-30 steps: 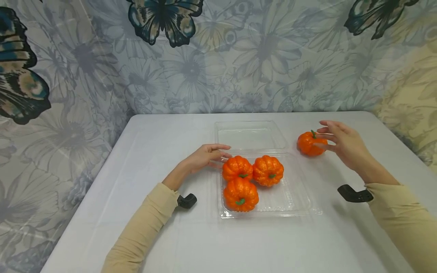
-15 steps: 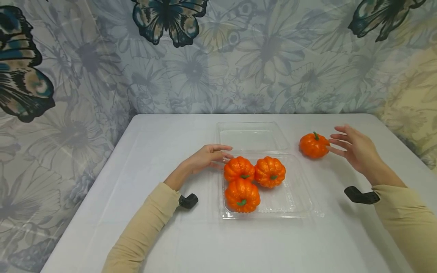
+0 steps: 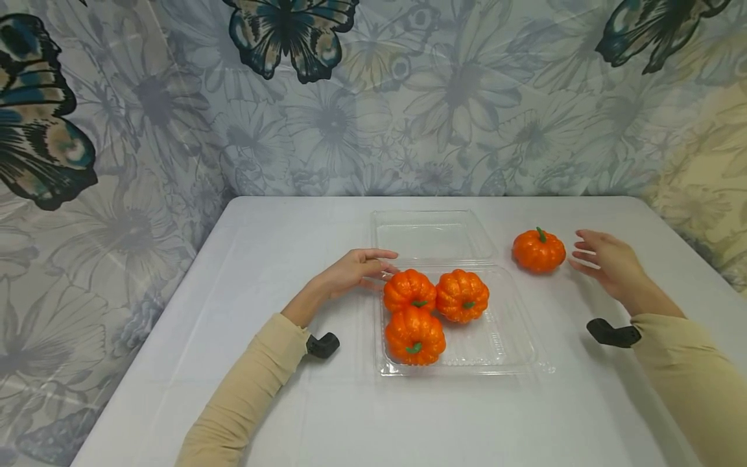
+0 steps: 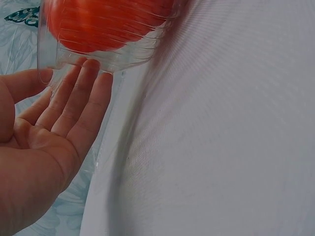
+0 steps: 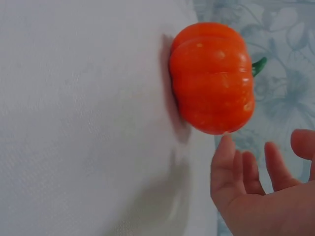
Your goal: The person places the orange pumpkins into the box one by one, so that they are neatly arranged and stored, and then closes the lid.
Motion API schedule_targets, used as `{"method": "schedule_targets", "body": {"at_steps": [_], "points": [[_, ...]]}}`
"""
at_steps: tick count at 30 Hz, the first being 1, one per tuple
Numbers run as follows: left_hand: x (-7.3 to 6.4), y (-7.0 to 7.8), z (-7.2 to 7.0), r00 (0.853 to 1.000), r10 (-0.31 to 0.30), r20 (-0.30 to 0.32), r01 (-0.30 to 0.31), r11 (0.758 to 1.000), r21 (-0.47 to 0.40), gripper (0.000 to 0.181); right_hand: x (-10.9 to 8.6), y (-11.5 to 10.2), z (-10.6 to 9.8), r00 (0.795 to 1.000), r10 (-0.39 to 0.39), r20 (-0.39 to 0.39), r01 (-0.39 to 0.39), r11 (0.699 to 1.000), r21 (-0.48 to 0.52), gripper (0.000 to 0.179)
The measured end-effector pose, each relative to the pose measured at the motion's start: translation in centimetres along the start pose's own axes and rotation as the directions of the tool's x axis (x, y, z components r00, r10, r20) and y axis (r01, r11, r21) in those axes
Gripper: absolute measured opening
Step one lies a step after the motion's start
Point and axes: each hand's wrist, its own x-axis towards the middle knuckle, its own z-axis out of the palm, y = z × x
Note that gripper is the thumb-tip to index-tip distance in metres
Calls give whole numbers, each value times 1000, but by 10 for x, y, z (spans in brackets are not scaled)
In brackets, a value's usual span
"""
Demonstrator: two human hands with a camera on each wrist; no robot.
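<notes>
Three small orange pumpkins with green stems, one of them a front pumpkin, sit in the left and middle part of a clear plastic clamshell container. My left hand is at the container's left side, its fairly straight fingers at the plastic wall; in the left wrist view the fingertips meet the clear side just below a pumpkin. A separate pumpkin stands upright on the table, right of the lid. Just right of it, my right hand holds nothing, fingers loosely spread toward it.
The container's lid lies folded open toward the back of the white table. Behind the table hangs a floral cloth with butterflies. A black wrist mount sticks out at each sleeve cuff.
My right hand has drawn back to the right from the separate pumpkin and come down a little. The left hand and the pumpkins in the container stay put.
</notes>
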Motion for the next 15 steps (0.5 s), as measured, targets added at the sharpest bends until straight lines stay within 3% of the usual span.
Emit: {"method": "schedule_targets", "body": {"at_steps": [4, 6, 9, 15], "points": [[-1, -1, 0, 1000, -2, -4, 2, 1000, -2, 41, 6, 2, 4, 1000, 9, 10, -7, 979, -202, 62], [-1, -1, 1, 1000, -3, -4, 2, 1000, -2, 41, 9, 2, 5, 999, 23, 40, -13, 970, -244, 74], [-1, -1, 1, 1000, -1, -3, 1, 1000, -3, 41, 13, 2, 6, 996, 45, 74, -24, 965, -262, 79], [0, -1, 0, 1000, 5, -3, -5, 1000, -3, 42, 18, 4, 11, 997, 50, 58, -27, 940, -339, 82]]}}
